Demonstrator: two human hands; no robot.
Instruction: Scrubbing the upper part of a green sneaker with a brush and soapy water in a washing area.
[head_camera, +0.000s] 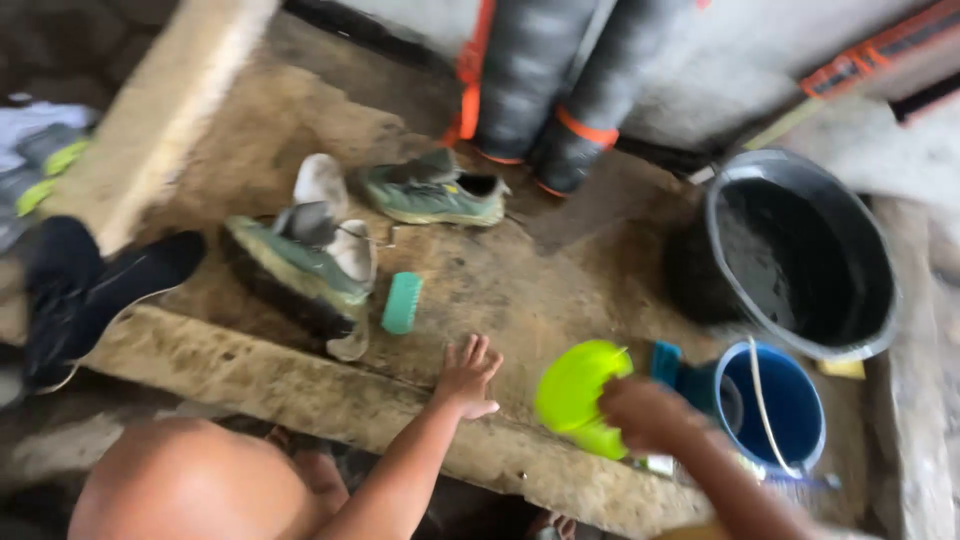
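Note:
My left hand (467, 378) rests flat on the wet concrete floor (500, 290), fingers spread, holding nothing. A teal scrub brush (402, 302) lies just beyond it to the left. My right hand (645, 413) grips a lime-green plastic bowl (578, 395) tilted on its side. Two dirty green shoes lie further out: one on its side (300, 268), the other upright (432, 193). A pale insole (322, 182) lies between them.
A large black bucket (800, 250) stands at the right, a smaller blue bucket (775, 405) in front of it. Black rolled mats with orange bands (560, 90) lean on the wall. Dark shoes (90, 290) sit at the left, by a raised concrete kerb (300, 385).

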